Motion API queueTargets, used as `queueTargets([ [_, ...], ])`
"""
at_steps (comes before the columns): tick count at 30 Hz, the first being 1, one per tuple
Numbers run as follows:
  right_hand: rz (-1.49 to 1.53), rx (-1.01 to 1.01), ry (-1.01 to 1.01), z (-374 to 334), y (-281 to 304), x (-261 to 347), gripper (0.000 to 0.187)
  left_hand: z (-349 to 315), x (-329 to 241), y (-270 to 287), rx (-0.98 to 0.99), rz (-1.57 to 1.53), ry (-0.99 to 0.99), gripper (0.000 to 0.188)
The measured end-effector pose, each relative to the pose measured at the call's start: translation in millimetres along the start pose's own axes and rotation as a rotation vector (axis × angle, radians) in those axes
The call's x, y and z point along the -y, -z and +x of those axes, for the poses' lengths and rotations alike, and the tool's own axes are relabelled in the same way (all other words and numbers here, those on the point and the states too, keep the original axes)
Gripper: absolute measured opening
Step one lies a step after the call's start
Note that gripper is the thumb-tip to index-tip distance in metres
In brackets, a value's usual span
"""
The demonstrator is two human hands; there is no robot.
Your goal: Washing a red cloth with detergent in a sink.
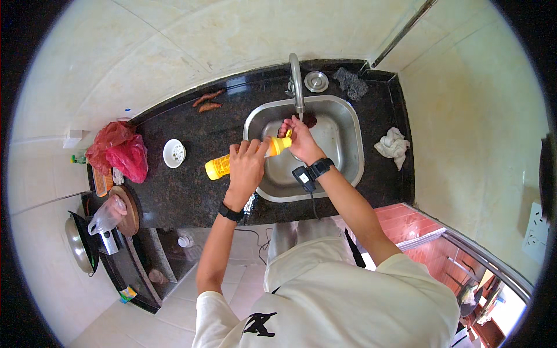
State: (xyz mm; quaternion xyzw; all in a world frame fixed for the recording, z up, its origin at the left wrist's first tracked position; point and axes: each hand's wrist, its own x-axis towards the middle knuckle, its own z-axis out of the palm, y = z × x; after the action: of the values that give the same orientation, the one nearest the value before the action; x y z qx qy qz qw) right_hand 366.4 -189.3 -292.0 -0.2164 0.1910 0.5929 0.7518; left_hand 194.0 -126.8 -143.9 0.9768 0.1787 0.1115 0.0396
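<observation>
My left hand (247, 165) is wrapped round a yellow squeeze bottle (218, 167), which it holds tilted over the near left rim of the steel sink (361, 139). The yellow cap of the bottle points right, toward my right palm. Beneath the spout of the faucet (296, 81), my right hand (303, 142) is cupped, palm turned up and fingers slightly apart. The cap end is close against that palm; whether they touch is hard to tell. Behind my right fingers, a dark reddish thing (310, 120) shows in the sink, partly hidden.
On the dark counter are a white bowl (174, 153), brown root-like pieces (209, 103), a sink strainer (316, 82), grey scrubbing mesh (350, 84) and a white cloth (393, 147). Red plastic bags (125, 152) and a round wooden board (126, 211) sit at the left.
</observation>
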Motion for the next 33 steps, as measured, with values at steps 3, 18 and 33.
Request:
queueTargets([
  [3,0.015,0.034,-0.011,-1.2,-2.7,-3.6,0.026,2.0,2.9,0.9,0.026,0.026,-0.037,0.051],
  [18,0.061,0.008,0.0,-1.0,-1.8,-13.4,0.04,32.6,6.6,26.6,0.076,0.292,-0.252,0.042],
  [33,0.1,0.045,-0.049,-9.9,1.3,-15.9,0.044,48.2,-8.0,31.9,0.153,0.339,-0.349,0.027],
])
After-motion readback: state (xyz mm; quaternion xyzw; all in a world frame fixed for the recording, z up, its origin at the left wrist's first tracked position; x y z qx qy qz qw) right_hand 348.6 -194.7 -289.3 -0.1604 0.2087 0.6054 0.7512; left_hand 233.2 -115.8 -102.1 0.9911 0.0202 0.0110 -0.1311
